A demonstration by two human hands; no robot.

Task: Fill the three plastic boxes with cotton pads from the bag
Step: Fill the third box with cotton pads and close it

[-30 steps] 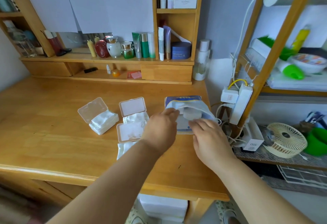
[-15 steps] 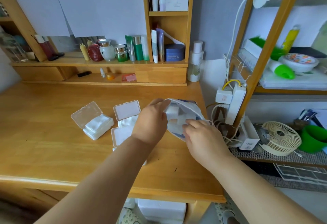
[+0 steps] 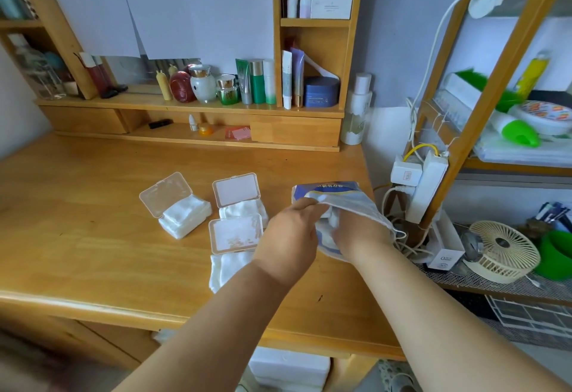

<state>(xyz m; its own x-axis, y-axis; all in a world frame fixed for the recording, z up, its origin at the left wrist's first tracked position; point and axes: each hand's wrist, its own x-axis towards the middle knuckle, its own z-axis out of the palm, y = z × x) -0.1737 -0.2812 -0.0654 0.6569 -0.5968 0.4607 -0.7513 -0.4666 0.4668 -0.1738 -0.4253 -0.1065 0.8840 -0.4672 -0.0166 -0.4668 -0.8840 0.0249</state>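
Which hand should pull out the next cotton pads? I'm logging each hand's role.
Right. The right hand already reaches inside the bag, its fingers hidden there. The left hand grips the bag's rim, holding the mouth open.

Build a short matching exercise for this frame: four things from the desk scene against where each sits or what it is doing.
Things:
1. left hand
2. right hand
3. blue jar
4. beige fan

States or places:
A. on the wire rack right of the desk
B. reaching inside the bag
C. on the desk's shelf
D. pinching the bag's rim open

Pairs: 1-D, 2-B, 3-C, 4-A
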